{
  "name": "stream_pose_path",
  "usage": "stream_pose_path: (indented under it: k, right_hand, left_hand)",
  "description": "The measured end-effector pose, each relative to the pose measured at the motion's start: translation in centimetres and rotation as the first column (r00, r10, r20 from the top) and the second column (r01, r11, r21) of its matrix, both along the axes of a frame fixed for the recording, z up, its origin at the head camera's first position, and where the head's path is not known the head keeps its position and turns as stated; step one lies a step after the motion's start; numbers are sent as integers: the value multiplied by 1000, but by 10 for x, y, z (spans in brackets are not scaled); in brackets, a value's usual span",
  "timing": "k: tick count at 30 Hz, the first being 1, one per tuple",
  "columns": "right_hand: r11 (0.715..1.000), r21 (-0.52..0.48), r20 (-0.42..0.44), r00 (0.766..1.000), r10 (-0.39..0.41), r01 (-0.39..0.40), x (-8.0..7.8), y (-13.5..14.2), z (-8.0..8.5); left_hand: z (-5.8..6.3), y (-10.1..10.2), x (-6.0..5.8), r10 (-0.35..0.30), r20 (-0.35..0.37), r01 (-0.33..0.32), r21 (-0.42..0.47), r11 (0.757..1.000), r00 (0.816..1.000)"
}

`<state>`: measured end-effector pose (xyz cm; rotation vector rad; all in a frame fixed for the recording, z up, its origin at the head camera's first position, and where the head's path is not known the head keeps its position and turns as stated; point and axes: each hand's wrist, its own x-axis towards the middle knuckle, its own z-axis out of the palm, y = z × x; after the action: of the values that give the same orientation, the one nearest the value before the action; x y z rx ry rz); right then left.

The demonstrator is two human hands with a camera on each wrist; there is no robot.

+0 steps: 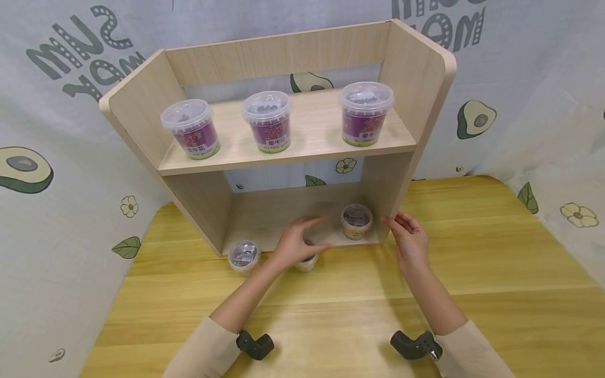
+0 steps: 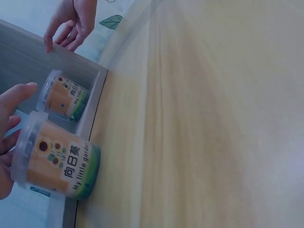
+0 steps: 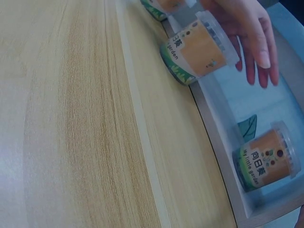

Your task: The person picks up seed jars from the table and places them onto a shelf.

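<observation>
My left hand [image 1: 295, 242] has thumb and fingers spread apart above and behind a small lidded cup [image 1: 306, 263], partly covered by the hand. Its orange and green label shows in the left wrist view. At the front edge of the wooden shelf's right side panel [image 1: 396, 197], my right hand [image 1: 410, 244] grips the panel between thumb and fingers. A matching cup [image 1: 356, 223] stands inside the lower compartment near that panel. Another such cup [image 1: 244, 257] sits at the lower left front corner.
Three purple-labelled lidded cups stand along the upper board [image 1: 312, 118] of the shelf: a left one [image 1: 198, 137], a middle one [image 1: 271, 131] and a right one [image 1: 363, 123]. The shelf rests on a wooden table [image 1: 350, 310], with a printed cloth [image 1: 534, 131] behind.
</observation>
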<state>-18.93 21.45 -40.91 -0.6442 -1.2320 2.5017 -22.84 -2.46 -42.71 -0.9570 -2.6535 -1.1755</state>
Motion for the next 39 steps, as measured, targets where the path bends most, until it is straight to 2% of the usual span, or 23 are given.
stream_pose_path:
  k: [7, 15, 26, 39]
  right_hand:
    - [1000, -10, 16, 1000, 14, -14, 1, 0, 2]
    - [1000, 11, 21, 1000, 16, -16, 1, 0, 2]
    - [1000, 12, 19, 1000, 11, -11, 1, 0, 2]
    - [1000, 9, 21, 1000, 16, -16, 2, 0, 2]
  left_hand:
    - [-6, -11, 8, -14, 43, 15, -29, 999, 999]
    - [-9, -23, 17, 20, 88, -18, -16, 1000, 996]
    - [-11, -34, 24, 26, 32, -26, 16, 1000, 999]
    - [-12, -34, 26, 76, 80, -77, 14, 997, 994]
